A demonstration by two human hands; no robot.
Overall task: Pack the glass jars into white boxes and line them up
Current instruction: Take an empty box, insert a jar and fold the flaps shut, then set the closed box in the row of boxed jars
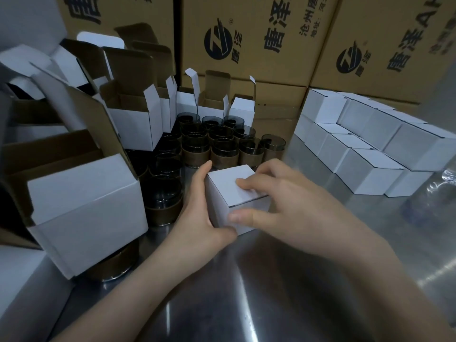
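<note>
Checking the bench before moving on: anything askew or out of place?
Yes. At near left, an open white box leans tilted, apparently propped on a glass jar beneath it. The closed boxes at right look neatly stacked.

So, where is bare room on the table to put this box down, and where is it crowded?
The widest bare steel table lies near you, below the left hand and right hand gripping the white box. A free strip runs between the glass jars and the stacked closed boxes on the right. The left side is crowded with open boxes and jars.
</note>
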